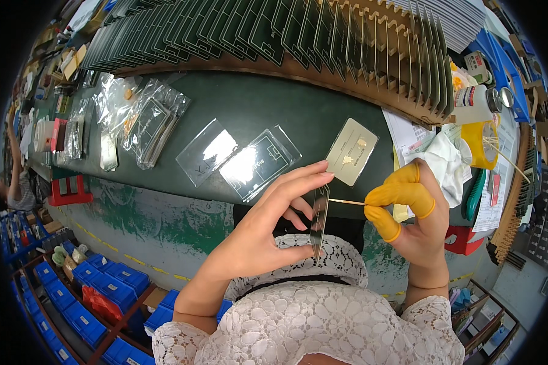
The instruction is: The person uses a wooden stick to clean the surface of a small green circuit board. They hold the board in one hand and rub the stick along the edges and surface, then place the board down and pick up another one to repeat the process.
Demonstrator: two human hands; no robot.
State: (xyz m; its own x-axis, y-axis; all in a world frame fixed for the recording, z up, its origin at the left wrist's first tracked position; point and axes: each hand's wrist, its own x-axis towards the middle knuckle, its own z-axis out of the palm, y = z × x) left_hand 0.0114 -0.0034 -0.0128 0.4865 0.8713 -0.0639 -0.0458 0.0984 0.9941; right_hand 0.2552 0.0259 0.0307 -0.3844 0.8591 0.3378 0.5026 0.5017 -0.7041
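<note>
My left hand [256, 231] grips a thin dark plate [318, 225] by its edges, thumb below and fingers above, holding it nearly edge-on over my lap. In my right hand [414, 210], yellow finger covers pinch a thin wooden stick [347, 201]. The stick's far end meets the plate's right side; its tip is too small to make out. Beyond my hands, a gold-coloured card [352, 152] lies on the green table [249, 97]. Left of it rest a dark green card [259, 165] with white lines in a clear sleeve and another clear sleeve [196, 159].
A long wooden rack [402, 100] of upright dark plates spans the table's back. At the right are a white bottle [476, 104], a yellow container [481, 143] with sticks, a white cloth [446, 159] and a green-handled tool [476, 193]. Bagged cards [149, 125] lie left.
</note>
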